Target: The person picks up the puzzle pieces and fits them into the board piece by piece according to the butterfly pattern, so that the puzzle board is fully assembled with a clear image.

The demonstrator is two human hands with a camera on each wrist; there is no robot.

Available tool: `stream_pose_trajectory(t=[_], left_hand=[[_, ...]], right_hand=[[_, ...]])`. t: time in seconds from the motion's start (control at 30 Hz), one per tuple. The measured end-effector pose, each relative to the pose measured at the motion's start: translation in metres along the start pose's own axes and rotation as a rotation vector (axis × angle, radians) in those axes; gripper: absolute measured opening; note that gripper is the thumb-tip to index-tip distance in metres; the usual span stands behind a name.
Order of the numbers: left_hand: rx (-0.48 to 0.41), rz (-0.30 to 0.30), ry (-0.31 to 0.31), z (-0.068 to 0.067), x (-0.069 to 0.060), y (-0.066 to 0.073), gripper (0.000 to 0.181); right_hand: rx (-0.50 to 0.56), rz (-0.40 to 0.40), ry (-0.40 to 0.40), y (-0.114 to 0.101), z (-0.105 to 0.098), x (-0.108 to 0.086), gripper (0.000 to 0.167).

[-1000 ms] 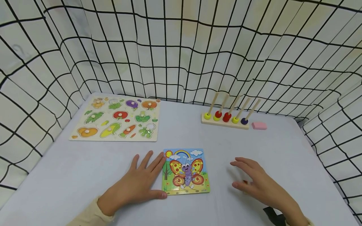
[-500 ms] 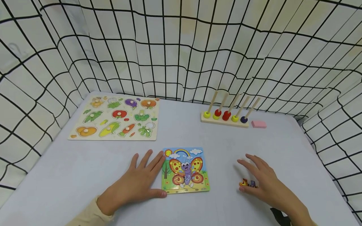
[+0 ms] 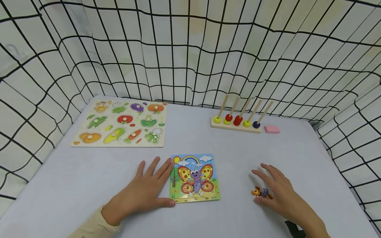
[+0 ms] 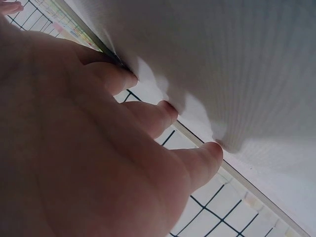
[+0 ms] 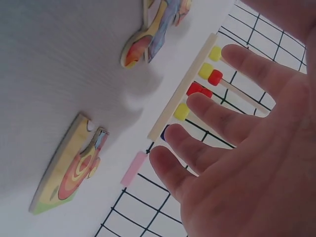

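Note:
A square butterfly jigsaw puzzle lies on the white table in the head view. My left hand rests flat with fingers spread, thumb and index finger at the puzzle's left edge. To the right, my right hand is just above the table, its fingers apart and gently bent. Small loose puzzle pieces lie under and beside its thumb; part of them is hidden by the hand. In the right wrist view, a piece with a red swirl and a cluster of pieces stand apart from the fingers.
A vegetable peg puzzle board lies at the back left. At the back right stand a wooden bead-stacking rack with colored beads and a pink block. Black netting rises around the table's far and side edges.
My right hand has moved right and its fingers have drawn off the small puzzle pieces, which now show on the table. My left hand has stayed by the puzzle.

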State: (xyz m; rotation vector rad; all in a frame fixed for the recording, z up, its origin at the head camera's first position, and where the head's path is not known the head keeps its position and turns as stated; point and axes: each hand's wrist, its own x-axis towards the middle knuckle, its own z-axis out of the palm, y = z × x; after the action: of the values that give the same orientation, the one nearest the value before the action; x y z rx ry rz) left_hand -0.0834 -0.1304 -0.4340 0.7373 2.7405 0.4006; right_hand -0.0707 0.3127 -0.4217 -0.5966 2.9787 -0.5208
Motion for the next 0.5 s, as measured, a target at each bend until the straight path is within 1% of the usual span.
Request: stream_pose_trajectory(t=[0.1, 0.17, 0.4, 0.5], left_hand=[[-0.005, 0.002, 0.000, 0.0006, -0.0001, -0.0003, 0.120], [-0.006, 0.004, 0.000, 0.0008, -0.0002, -0.0004, 0.120], [-0.003, 0.001, 0.002, -0.0004, -0.0009, 0.0005, 0.119], [-0.006, -0.003, 0.000, -0.0010, -0.0011, 0.0010, 0.119]], right_hand=[[-0.005, 0.012, -0.014, -0.0004, 0.0002, 0.0002, 0.080], [-0.006, 0.020, -0.022, -0.0006, 0.0002, 0.0004, 0.075], [0.028, 0.019, -0.027, 0.0008, 0.0022, 0.0019, 0.051], [0.058, 0.028, -0.046, 0.0009, 0.0033, 0.0031, 0.040]])
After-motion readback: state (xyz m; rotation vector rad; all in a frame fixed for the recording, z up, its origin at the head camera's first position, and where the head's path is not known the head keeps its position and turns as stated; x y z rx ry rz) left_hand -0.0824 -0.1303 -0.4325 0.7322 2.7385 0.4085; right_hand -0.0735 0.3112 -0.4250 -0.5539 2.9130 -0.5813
